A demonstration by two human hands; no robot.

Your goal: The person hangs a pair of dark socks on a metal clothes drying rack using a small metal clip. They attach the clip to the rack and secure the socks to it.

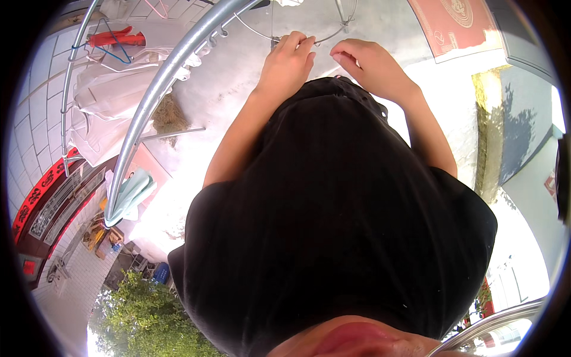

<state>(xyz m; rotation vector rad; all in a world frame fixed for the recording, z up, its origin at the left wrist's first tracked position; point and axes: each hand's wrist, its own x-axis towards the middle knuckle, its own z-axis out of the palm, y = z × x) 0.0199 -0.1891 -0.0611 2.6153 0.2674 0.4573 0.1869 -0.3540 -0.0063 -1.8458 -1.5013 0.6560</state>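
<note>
My left hand (289, 62) reaches forward, with its fingertips at a thin curved metal wire (328, 39) low in front of me. Whether the fingers grip the wire or only overlap it, I cannot tell. To its right my right hand (372, 67) hangs in the air with loosely curled fingers. A gap shows between its thumb and fingers, and nothing is seen in it. Both hands are above the pale concrete floor (227, 76), just beyond the front of my black T-shirt (339, 192).
A metal rail (156, 85) with hooks curves past on my left. Beyond it, pale fabric (107, 98) hangs near a red cloth (118, 39) and blue hanger (111, 50). Pale green cloth (131, 196) hangs at the rail's end. A red printed mat (459, 22) lies front right.
</note>
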